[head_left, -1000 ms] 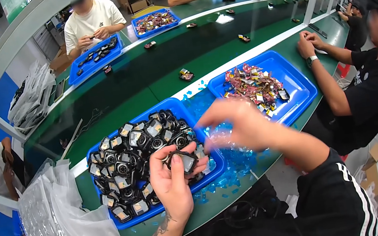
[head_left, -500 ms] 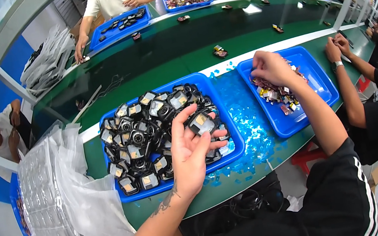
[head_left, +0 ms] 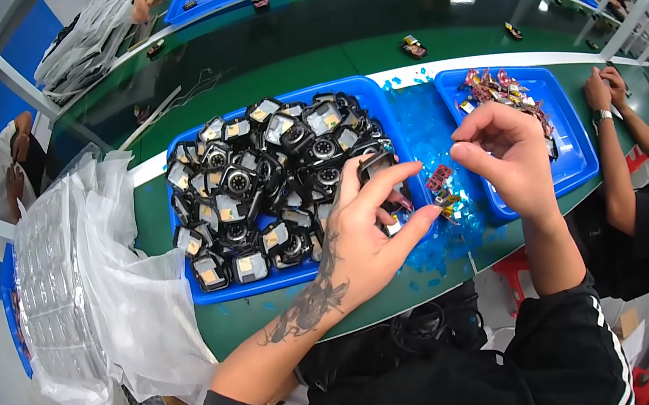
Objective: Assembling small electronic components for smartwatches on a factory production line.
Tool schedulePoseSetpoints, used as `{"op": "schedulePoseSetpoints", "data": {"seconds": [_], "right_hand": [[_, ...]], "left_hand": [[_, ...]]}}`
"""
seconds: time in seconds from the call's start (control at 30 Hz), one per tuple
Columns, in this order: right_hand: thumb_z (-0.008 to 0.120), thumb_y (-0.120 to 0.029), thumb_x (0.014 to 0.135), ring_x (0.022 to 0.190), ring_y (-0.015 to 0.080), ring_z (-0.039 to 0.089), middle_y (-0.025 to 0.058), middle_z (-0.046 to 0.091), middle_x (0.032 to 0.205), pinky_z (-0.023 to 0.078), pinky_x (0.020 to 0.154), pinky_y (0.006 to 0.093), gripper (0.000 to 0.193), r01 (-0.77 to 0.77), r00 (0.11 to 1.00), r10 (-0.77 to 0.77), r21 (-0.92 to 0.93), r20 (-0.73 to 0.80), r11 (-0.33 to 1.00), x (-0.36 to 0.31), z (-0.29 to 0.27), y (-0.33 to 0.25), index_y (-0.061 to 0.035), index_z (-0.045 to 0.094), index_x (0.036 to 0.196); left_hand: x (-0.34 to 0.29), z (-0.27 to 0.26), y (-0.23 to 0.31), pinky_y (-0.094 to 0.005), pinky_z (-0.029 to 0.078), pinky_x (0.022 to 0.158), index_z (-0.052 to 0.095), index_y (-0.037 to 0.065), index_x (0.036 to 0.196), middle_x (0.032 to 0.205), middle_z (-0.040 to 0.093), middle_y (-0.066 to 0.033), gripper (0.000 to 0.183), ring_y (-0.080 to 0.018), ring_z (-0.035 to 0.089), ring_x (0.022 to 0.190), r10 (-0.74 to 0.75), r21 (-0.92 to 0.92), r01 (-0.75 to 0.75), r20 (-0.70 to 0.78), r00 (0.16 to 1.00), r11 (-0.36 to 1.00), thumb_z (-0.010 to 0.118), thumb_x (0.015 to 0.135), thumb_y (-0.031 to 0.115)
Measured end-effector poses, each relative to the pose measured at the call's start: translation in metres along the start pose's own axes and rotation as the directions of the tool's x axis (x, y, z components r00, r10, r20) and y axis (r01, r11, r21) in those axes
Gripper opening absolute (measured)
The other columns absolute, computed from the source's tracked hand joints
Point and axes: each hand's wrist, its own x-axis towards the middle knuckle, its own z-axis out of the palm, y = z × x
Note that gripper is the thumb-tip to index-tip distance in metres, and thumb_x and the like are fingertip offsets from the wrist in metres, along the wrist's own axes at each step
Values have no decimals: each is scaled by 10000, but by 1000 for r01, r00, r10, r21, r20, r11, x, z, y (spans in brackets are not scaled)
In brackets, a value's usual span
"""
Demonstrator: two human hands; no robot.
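Observation:
My left hand point(head_left: 368, 229) is at the right edge of a blue tray point(head_left: 311, 276) heaped with black watch cases point(head_left: 239, 181). Its fingers curl around one watch case point(head_left: 375, 163), partly hidden, while thumb and forefinger stretch out to the right. Facing it, my right hand point(head_left: 513, 158) has thumb and forefinger closed together; whatever they pinch, if anything, cannot be made out. Between the hands, small red and yellow parts point(head_left: 444, 189) show against blue film scraps point(head_left: 433, 249). A second blue tray point(head_left: 580, 164), partly behind my right hand, holds more small red and gold parts point(head_left: 505, 91).
Stacked clear plastic trays with white wrapping point(head_left: 96, 275) stand at the left. Beyond a white rail, a dark green belt point(head_left: 298, 44) carries scattered small parts. A co-worker's arms point(head_left: 606, 112) are close on the right; other people sit across the belt and at far left.
My right hand has come out of the parts tray toward the left. My left hand has moved right and turned knuckles up. Red and yellow parts now show between the trays. The view has shifted.

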Motion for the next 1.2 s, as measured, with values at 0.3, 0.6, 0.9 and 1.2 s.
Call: {"op": "schedulePoseSetpoints", "data": {"seconds": [0.3, 0.6, 0.9, 1.2], "right_hand": [[728, -33, 837, 725, 42, 589, 15, 625, 817, 471, 631, 185, 138, -157, 974, 95, 318, 205, 935, -9, 24, 4, -16, 593, 864], [705, -11, 818, 744, 96, 608, 65, 644, 862, 483, 626, 223, 102, 23, 994, -34, 97, 108, 995, -11, 36, 0, -12, 607, 849], [631, -12, 850, 820, 209, 618, 112, 627, 903, 487, 725, 305, 253, 162, 971, -1, -654, 239, 739, -13, 10, 17, -60, 687, 1092], [632, 52, 843, 910, 175, 615, 121, 654, 982, 505, 789, 284, 174, 14, 982, -93, 426, 165, 905, -22, 28, 9, 34, 653, 1015]], "left_hand": [[0, 1, -5, -187, 418, 576, 720, 27, 940, 986, 576, -36, 112, -28, 513, 674, 34, 1, -34, -79, 996, 999, 721, 836, 69], [-2, -1, -3, -166, 401, 561, 720, -2, 933, 955, 582, -20, 91, -17, 516, 702, -37, -122, 29, -58, 998, 992, 703, 852, 37], [0, 1, -5, -188, 427, 572, 702, -29, 939, 840, 644, -34, 94, -31, 552, 707, -183, -471, 146, -34, 983, 870, 695, 870, 34], [-1, -1, 5, -211, 469, 631, 660, -6, 1016, 880, 643, -47, 131, -68, 575, 725, -148, -542, 182, 106, 983, 821, 618, 925, 78]]}}
